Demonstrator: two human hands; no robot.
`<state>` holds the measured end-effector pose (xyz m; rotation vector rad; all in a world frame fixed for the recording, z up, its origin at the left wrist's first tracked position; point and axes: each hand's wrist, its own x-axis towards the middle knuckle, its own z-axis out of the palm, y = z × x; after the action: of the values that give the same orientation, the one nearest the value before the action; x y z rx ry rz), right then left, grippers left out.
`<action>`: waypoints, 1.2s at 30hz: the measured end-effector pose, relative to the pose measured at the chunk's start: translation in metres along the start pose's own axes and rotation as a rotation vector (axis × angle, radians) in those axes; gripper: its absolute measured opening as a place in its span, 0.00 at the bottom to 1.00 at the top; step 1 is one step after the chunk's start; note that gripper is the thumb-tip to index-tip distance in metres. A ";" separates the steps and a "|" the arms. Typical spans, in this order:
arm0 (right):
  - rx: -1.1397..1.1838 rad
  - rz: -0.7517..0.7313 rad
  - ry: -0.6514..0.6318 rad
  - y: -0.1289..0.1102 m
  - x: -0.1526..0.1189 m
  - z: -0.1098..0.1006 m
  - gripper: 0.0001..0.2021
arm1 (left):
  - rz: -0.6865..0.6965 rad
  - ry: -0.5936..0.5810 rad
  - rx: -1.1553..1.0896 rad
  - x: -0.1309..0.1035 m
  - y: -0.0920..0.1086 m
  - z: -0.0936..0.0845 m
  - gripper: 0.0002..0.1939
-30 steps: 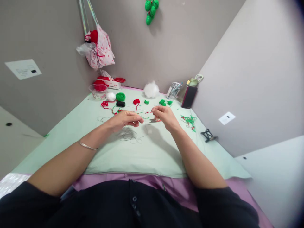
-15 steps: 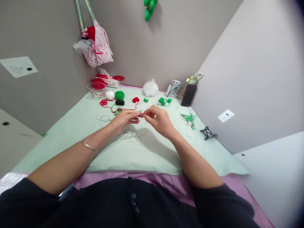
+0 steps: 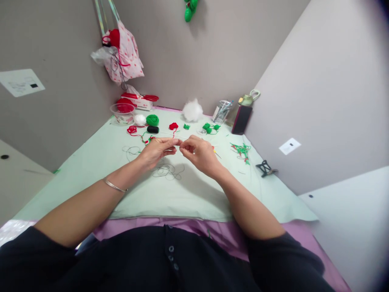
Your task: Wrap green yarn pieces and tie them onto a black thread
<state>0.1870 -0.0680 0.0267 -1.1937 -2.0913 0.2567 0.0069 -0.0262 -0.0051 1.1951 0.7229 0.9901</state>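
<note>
"Hands?"
"Left hand (image 3: 159, 152) and right hand (image 3: 201, 155) nearly touching at the fingertips; grip or held item cannot be told."
"Dark thread (image 3: 167, 172)?"
"Loosely looped on cloth (image 3: 182, 202), seen between the forearms."

What the left hand (image 3: 158, 152) and right hand (image 3: 199, 153) have at their fingertips is too tiny to tell. The top edge cuts off the green hanging thing (image 3: 189, 12) and the bag straps (image 3: 114, 11).

A smooth, shiny silver metal bangle (image 3: 114, 185) contrasts with the matt, pale green cloth (image 3: 182, 198) and its soft creases. The round tub of clear plastic (image 3: 123, 118) looks glossy; the fluffy white fibre tuft (image 3: 192, 110) looks matt.
</note>
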 end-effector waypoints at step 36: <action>0.523 0.222 -0.310 0.030 0.009 -0.010 0.19 | -0.073 -0.246 0.192 -0.001 0.000 -0.002 0.18</action>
<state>0.2113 -0.0460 0.0237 -1.1043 -1.9567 1.0795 0.0047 -0.0260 -0.0057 1.4188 0.6706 0.7085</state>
